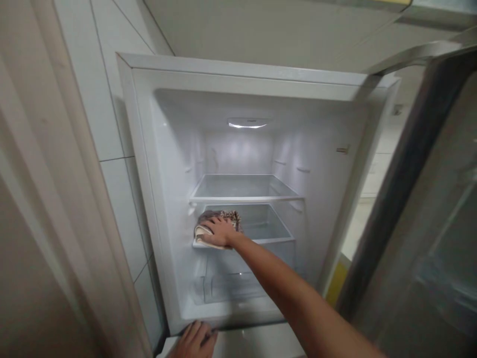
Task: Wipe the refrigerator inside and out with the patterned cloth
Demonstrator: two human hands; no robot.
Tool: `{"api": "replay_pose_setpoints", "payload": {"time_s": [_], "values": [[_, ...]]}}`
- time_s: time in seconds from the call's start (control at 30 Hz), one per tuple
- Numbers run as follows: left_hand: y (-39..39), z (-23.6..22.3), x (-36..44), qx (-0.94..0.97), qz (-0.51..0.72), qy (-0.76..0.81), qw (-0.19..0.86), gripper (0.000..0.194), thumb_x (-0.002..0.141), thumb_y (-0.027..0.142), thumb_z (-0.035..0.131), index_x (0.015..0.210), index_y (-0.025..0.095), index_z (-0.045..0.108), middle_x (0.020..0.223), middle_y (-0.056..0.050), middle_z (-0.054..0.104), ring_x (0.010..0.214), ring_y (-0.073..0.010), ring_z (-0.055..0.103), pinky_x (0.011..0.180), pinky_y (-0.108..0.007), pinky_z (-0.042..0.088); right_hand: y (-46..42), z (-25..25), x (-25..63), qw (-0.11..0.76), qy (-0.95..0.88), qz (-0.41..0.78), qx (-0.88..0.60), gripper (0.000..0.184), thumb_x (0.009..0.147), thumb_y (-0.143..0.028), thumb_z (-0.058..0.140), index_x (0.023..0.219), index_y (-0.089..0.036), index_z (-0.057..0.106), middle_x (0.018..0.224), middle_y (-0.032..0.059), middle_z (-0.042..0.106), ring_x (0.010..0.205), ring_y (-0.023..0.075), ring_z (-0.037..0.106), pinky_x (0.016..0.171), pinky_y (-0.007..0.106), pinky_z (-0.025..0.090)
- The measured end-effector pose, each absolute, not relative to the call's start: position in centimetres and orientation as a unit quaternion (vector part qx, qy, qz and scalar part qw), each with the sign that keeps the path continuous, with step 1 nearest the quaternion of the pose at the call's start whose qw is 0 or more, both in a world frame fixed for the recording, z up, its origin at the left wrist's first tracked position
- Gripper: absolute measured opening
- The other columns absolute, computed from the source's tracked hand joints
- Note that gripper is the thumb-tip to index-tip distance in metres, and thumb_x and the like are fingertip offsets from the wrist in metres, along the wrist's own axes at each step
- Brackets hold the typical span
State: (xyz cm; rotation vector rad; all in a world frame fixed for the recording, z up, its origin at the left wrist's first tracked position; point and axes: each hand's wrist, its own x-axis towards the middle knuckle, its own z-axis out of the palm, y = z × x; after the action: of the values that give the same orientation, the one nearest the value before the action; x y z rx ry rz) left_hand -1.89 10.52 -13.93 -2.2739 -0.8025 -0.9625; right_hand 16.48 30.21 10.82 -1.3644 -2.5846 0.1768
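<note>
My right hand (219,232) reaches into the fridge and is closed over a folded cloth (233,217), patterned in brown with a pale edge. The cloth lies at the left front of the middle glass shelf (261,223), pressed against it under my palm. Part of the cloth is hidden by my fingers. Low in the view, my left hand (196,340) rests on the top of the white lower door (253,340), fingers lying forward and holding nothing that I can see.
Above the cloth is another glass shelf (246,187), and below is a clear drawer (234,287). A lit lamp (248,123) is on the back wall. The fridge door (413,174) stands open at the right. A tiled wall (122,199) and a door frame (74,174) are close on the left.
</note>
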Motion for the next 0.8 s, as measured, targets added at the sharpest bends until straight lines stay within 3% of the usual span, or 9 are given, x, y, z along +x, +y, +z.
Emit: {"api": "replay_pose_setpoints", "payload": {"time_s": [0.13, 0.27, 0.43, 0.67, 0.8], "values": [[9.2, -11.6, -2.2, -0.879, -0.29, -0.288, 0.245, 0.045, 0.088, 0.008, 0.056, 0.125, 0.029, 0.071, 0.105, 0.0, 0.074, 0.096, -0.0187, 0.068, 0.092, -0.029, 0.053, 26.2, 10.4, 21.0, 0.126, -0.882, 0.07, -0.449, 0.074, 0.096, -0.081, 0.067, 0.16, -0.047, 0.054, 0.167, 0.0057, 0.048, 0.15, 0.0387, 0.045, 0.124, 0.066, 0.032], [9.1, -11.9, -2.7, -0.889, -0.266, -0.3, 0.221, 0.039, 0.091, 0.011, 0.058, 0.124, 0.028, 0.071, 0.102, 0.0, 0.073, 0.095, -0.0175, 0.067, 0.09, -0.028, 0.054, 24.3, 10.7, 27.4, 0.144, -0.811, 0.034, -0.566, 0.071, 0.095, -0.082, 0.067, 0.155, -0.045, 0.06, 0.159, 0.0071, 0.055, 0.145, 0.0368, 0.049, 0.122, 0.058, 0.036], [9.5, -12.7, -2.9, -0.889, -0.266, -0.297, 0.226, 0.039, 0.094, 0.014, 0.058, 0.127, 0.03, 0.071, 0.105, 0.0, 0.075, 0.097, -0.0184, 0.068, 0.091, -0.029, 0.056, 24.5, 10.6, 33.6, 0.179, -0.69, -0.004, -0.701, 0.065, 0.107, -0.067, 0.056, 0.158, -0.028, 0.06, 0.16, 0.0197, 0.052, 0.145, 0.0415, 0.049, 0.12, 0.06, 0.035], [9.4, -11.2, -2.4, -0.89, -0.284, -0.278, 0.226, 0.045, 0.088, 0.008, 0.054, 0.126, 0.028, 0.071, 0.101, 0.0, 0.074, 0.091, -0.0188, 0.066, 0.088, -0.03, 0.052, 28.7, 10.3, 33.3, 0.213, -0.614, -0.024, -0.76, 0.054, 0.106, -0.056, 0.06, 0.151, -0.026, 0.064, 0.152, 0.0202, 0.056, 0.137, 0.0394, 0.053, 0.114, 0.055, 0.04], [9.9, -11.8, -2.2, -0.872, -0.31, -0.277, 0.26, 0.043, 0.089, 0.008, 0.052, 0.12, 0.029, 0.073, 0.097, 0.0, 0.074, 0.089, -0.019, 0.067, 0.087, -0.031, 0.051, 32.9, 10.2, 32.3, 0.264, -0.545, -0.032, -0.795, 0.042, 0.107, -0.034, 0.056, 0.144, -0.015, 0.067, 0.148, 0.0266, 0.056, 0.136, 0.0419, 0.051, 0.113, 0.058, 0.039]]}}
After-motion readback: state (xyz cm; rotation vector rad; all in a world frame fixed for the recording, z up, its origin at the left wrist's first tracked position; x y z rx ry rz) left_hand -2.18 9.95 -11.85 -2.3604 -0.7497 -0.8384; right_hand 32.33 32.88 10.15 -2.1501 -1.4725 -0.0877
